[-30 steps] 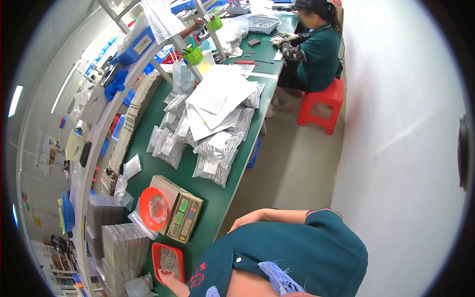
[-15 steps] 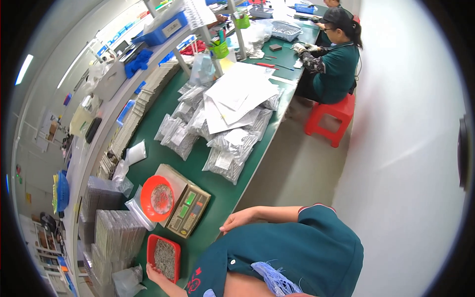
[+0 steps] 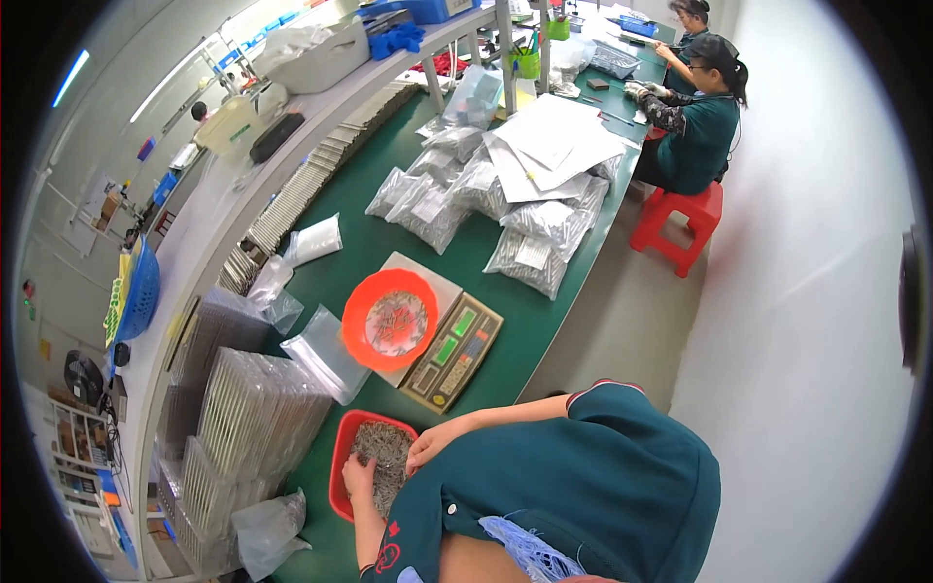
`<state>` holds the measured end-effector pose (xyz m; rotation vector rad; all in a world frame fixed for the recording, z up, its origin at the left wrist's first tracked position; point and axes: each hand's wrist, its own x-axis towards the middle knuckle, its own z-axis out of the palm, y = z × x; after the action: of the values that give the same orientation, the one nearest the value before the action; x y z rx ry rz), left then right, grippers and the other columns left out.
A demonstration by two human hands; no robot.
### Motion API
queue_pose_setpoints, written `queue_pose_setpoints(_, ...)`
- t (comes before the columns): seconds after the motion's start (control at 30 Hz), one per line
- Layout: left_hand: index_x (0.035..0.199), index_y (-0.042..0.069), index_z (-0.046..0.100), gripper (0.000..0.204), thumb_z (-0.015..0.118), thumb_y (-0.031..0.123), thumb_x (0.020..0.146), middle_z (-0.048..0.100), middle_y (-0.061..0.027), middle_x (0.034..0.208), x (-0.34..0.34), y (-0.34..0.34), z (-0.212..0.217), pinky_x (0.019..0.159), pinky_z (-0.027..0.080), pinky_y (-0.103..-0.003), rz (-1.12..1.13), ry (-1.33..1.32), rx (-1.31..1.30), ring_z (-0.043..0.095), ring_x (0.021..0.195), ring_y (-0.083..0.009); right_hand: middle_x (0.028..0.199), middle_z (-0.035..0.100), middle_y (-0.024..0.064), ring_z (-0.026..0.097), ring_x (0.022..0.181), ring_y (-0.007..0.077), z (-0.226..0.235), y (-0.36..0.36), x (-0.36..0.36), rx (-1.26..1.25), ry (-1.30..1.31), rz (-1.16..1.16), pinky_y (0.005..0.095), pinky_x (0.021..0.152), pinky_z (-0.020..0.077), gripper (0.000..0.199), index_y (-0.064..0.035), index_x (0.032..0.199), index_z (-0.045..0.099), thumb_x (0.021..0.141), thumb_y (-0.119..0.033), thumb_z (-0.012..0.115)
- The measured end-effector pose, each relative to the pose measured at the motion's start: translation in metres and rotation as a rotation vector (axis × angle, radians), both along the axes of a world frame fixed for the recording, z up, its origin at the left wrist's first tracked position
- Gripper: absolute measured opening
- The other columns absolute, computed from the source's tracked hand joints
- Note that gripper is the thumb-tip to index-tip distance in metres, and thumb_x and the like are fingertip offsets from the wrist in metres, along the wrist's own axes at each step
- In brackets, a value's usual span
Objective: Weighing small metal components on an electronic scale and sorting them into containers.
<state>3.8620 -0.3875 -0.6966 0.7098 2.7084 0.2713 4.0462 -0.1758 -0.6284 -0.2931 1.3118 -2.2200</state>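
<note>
A red rectangular tray (image 3: 342, 457) filled with small grey metal parts (image 3: 381, 449) sits at the near edge of the green table. My left hand (image 3: 362, 476) lies on the pile at the tray's near side, fingers spread into the parts. My right hand (image 3: 428, 447) reaches over the tray's right rim, fingers curled down onto the parts; whether it grips any is hidden. Just beyond stands a weighing scale (image 3: 452, 348) carrying an orange round bowl (image 3: 358, 325) with a small heap of the same parts.
Clear plastic bags (image 3: 326, 355) lie left of the scale, with stacked clear trays (image 3: 248, 408) beside them. Filled bags (image 3: 530, 248) and white paper sheets (image 3: 554, 146) cover the far table. Two other people (image 3: 695, 126) sit there by a red stool (image 3: 680, 219).
The view has swung so the table sits more to the left and closer. My right hand has moved from the table edge onto the red tray's parts.
</note>
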Motion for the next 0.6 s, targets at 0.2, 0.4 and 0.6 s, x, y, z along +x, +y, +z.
queue_pose_setpoints(0.2,0.097,0.005,0.057,0.036,0.065,0.025,0.068,0.057,-0.0148,0.096,0.004,-0.001,-0.018,0.083,0.04,-0.04,-0.149,-0.042,0.017,0.05,0.095,-0.0321,0.102,0.056,0.0046,0.054,0.091,0.0106,-0.001,-0.014,-0.027,-0.008,-0.172,-0.008,0.0251,0.079,0.0438,0.032,-0.0026,0.109,0.05,0.09,-0.028,0.045)
queue_pose_setpoints(0.4,0.086,0.002,0.061,0.021,0.056,0.02,0.076,0.059,-0.0172,0.086,0.021,-0.003,0.011,0.075,0.041,-0.041,-0.148,-0.047,0.201,0.053,0.085,-0.0327,0.106,0.054,0.0054,0.05,0.1,0.0147,-0.003,-0.019,-0.055,0.101,-0.206,0.013,0.026,0.079,0.0433,0.039,-0.0072,0.112,0.05,0.089,-0.038,0.043)
queue_pose_setpoints(0.6,0.087,0.007,0.062,0.019,0.055,0.023,0.078,0.058,-0.0125,0.086,0.019,-0.018,0.0,0.075,0.041,-0.04,-0.076,0.151,0.23,0.051,0.083,-0.0312,0.109,0.053,0.0071,0.05,0.102,0.0163,-0.005,-0.02,-0.062,0.107,-0.228,0.001,0.0266,0.08,0.0429,0.039,-0.0066,0.113,0.049,0.089,-0.037,0.041)
